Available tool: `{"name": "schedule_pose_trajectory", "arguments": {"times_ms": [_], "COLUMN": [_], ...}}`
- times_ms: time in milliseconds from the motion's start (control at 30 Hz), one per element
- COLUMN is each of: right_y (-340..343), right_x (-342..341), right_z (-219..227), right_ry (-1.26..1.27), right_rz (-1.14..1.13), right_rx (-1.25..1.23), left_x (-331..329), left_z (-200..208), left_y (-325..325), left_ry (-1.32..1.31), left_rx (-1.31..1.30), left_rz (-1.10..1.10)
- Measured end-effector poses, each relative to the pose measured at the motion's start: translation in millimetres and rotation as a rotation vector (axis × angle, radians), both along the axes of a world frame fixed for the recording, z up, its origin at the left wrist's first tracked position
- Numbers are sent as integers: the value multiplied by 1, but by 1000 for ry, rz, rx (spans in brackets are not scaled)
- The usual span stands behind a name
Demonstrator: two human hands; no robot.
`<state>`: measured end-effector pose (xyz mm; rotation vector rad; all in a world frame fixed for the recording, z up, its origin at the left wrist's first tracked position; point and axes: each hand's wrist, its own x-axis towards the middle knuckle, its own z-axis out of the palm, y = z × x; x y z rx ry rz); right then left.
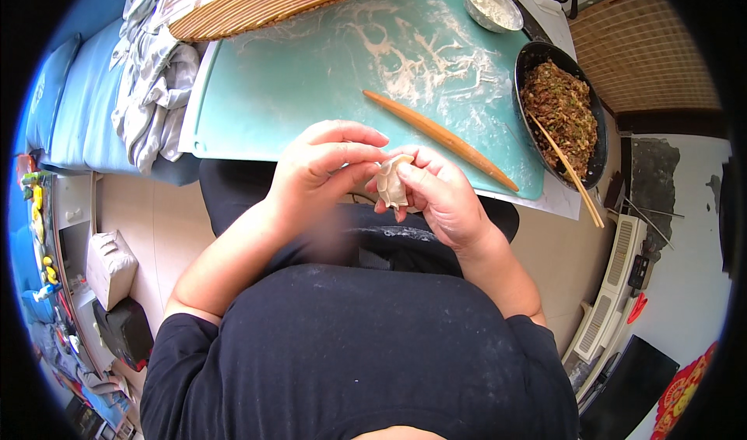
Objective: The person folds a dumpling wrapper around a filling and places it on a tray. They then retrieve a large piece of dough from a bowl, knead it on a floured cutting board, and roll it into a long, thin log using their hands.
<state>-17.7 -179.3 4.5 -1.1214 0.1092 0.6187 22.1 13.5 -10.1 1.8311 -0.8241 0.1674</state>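
Note:
Just past the near edge of the table, a pleated, pale dumpling (pixel 394 182) is held up over my lap. My right hand (pixel 437 185) is closed around it, with the thumb pressed on its folded edge. From the other side, my left hand (pixel 315 168) meets the dumpling with thumb and fingertips drawn together at its rim; its upper fingers reach out above. What fills the dumpling is hidden. Beyond my hands, a tapered wooden rolling pin (pixel 440 140) lies slantwise on the green, flour-dusted mat (pixel 264 98).
At right on the table sits a black pan (pixel 523 90) of minced filling (pixel 559 105), with chopsticks (pixel 574 177) jutting over the near edge. Behind it stands a bowl of flour (pixel 493 7). A round woven tray (pixel 288 8) lies at the far left, beside grey cloth (pixel 159 82).

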Motion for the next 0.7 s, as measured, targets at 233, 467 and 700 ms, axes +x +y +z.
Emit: {"name": "schedule_pose_trajectory", "arguments": {"times_ms": [233, 467, 700], "right_y": [4, -1, 0], "right_x": [-2, -1, -2], "right_z": [6, 4, 5], "right_ry": [-20, 23, -31], "right_rz": [12, -16, 56], "right_rx": [-126, -69, -144], "left_x": [3, 2, 4], "left_z": [5, 0, -2], "left_y": [-1, 3, 2], "left_ry": [-118, -4, 232], "left_rx": [142, 23, -51], "left_rz": [-37, -30, -120]}}
